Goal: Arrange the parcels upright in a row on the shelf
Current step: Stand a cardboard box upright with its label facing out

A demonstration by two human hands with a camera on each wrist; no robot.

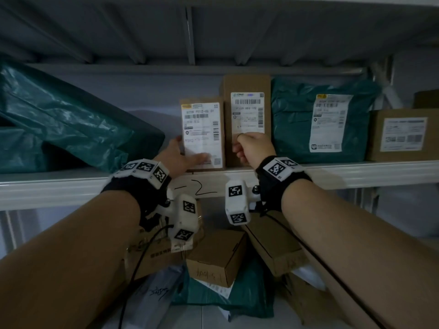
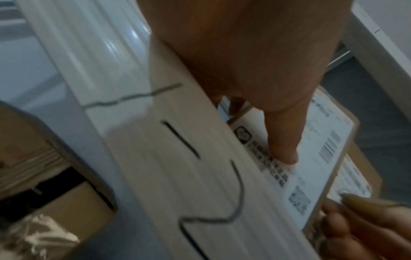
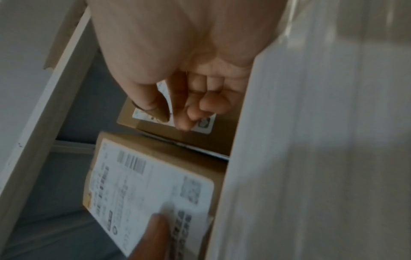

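Observation:
A small cardboard box (image 1: 202, 129) with a white label stands upright on the white shelf (image 1: 356, 172). My left hand (image 1: 183, 155) grips it, thumb (image 2: 284, 140) across the label (image 2: 322, 140) and fingers round its left side. Beside it on the right stands a taller cardboard box (image 1: 247, 108). My right hand (image 1: 251, 148) is curled in front of that box's lower face, fingertips (image 3: 186, 123) against its label, holding nothing. Further right, a green mailer bag (image 1: 297, 119) stands upright. In the right wrist view the small box (image 3: 144, 184) sits close to the tall box (image 3: 200, 140).
Crumpled green bags (image 1: 59, 119) lie heaped at the shelf's left. A wide cardboard box (image 1: 403, 134) sits at the far right, another behind it. Below the shelf, loose cardboard boxes (image 1: 216, 257) and bags are piled. The upper shelf hangs close overhead.

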